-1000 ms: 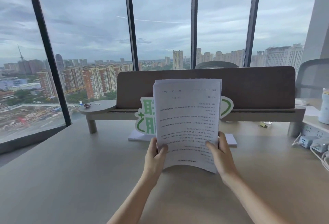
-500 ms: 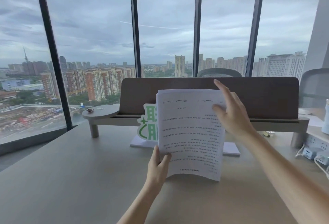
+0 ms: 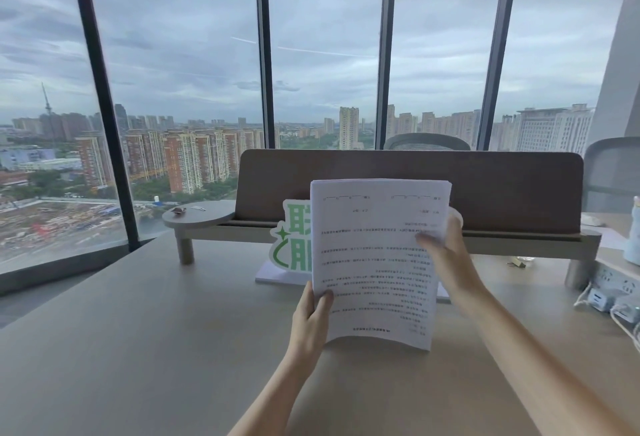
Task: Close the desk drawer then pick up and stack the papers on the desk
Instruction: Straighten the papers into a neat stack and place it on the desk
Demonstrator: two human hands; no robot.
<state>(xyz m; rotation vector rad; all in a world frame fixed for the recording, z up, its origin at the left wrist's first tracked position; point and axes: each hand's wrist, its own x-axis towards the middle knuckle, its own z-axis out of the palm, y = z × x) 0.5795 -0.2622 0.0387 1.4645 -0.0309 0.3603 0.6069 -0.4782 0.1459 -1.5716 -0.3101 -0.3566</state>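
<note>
A stack of white printed papers (image 3: 374, 255) stands upright, its bottom edge resting on the light wooden desk (image 3: 156, 349). My left hand (image 3: 310, 317) pinches the stack's lower left edge, thumb on the front sheet. My right hand (image 3: 446, 252) grips the right edge about halfway up, thumb on the front and fingers behind. The sheets bow forward slightly at the bottom. No drawer is visible in this view.
Behind the papers a green-and-white sign (image 3: 292, 238) stands on a white base. A raised shelf with a brown felt divider (image 3: 408, 189) crosses the desk's back. A power strip with chargers and cables (image 3: 613, 293) lies at the right. Windows lie beyond.
My right hand left the stack's lower right edge, rose open near the top, and now grips the right edge higher up. The left hand kept its hold.
</note>
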